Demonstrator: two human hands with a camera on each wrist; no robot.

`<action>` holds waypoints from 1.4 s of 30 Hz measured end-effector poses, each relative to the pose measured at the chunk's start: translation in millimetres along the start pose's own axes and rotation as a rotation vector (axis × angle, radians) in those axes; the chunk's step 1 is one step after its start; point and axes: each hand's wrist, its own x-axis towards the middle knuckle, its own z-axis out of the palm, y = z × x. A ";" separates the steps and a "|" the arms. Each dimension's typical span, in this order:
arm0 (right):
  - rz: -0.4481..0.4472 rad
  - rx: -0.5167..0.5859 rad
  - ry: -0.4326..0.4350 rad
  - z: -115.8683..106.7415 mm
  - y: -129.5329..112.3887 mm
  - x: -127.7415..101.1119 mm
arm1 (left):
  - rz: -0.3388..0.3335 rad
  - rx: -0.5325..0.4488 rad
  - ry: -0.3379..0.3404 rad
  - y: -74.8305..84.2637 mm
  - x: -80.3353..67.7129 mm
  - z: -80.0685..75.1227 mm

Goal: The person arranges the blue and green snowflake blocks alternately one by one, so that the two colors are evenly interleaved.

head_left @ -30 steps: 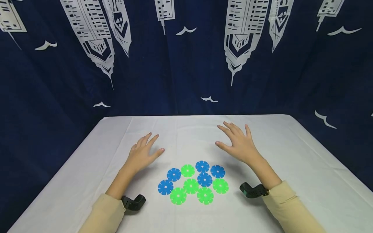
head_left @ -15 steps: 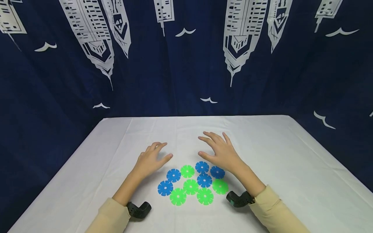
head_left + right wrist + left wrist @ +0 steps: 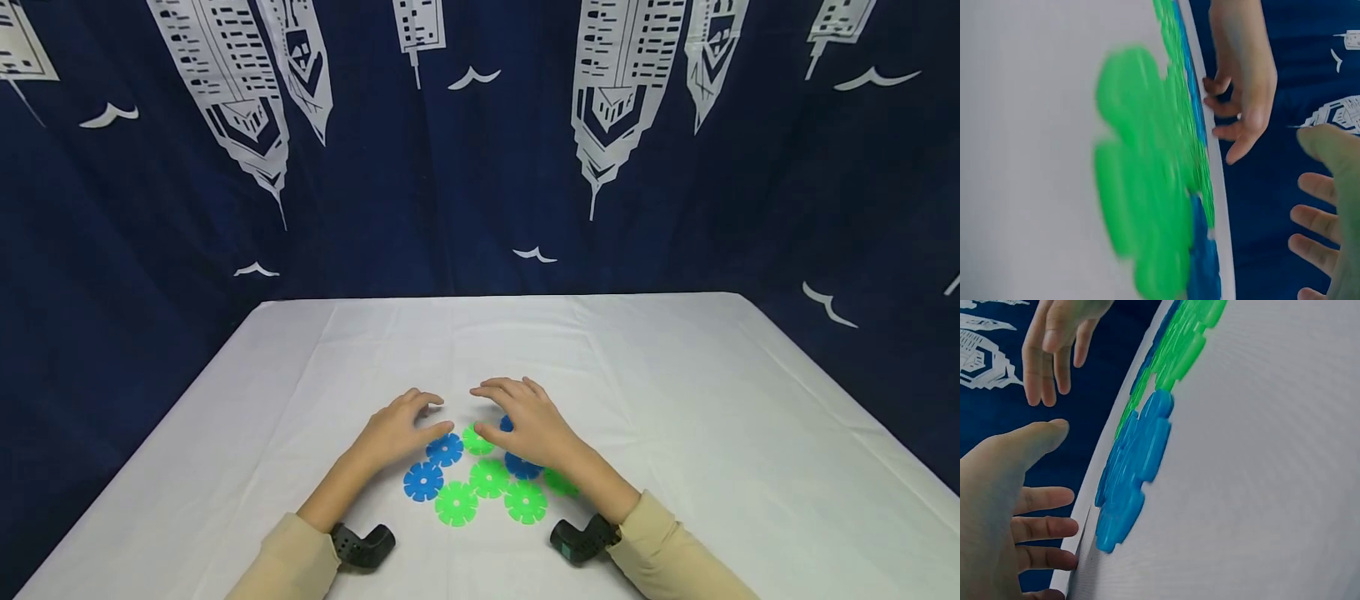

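Several flat notched plastic discs lie on the white-covered table, among them a blue disc (image 3: 423,482) at the left and a green disc (image 3: 456,504) at the front. My left hand (image 3: 401,429), fingers loosely bent and holding nothing, is over the back left of the group, nearest another blue disc (image 3: 445,451). The right hand (image 3: 528,421) hovers above the back right, its thumb by a green disc (image 3: 477,442); it too holds nothing. That hand and its forearm partly hide blue and green discs on the right. Both wrist views show spread fingers above the table.
A white cloth (image 3: 675,392) covers the table. Behind it hangs a dark blue curtain (image 3: 420,192) printed with white buildings and birds. Black wrist devices (image 3: 363,546) are strapped to both forearms, close to the cloth.
Both hands have come inward and toward the front, the right one farther, and they now hover over the back of the group. The discs keep their places on the table.
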 end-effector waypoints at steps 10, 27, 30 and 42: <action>0.031 0.072 -0.074 21.4 2.2 -8.7 | 0.103 -0.013 -0.084 -11.5 -2.6 8.4; 0.022 0.064 -0.108 32.2 11.2 -13.0 | 0.182 -0.067 -0.150 -16.6 -2.9 8.9; 0.029 0.066 -0.109 33.0 12.1 -12.5 | 0.182 -0.089 -0.176 -18.3 -2.3 7.9; 0.108 0.153 -0.120 33.6 9.7 -11.6 | 0.196 -0.159 -0.204 -21.7 -3.3 6.2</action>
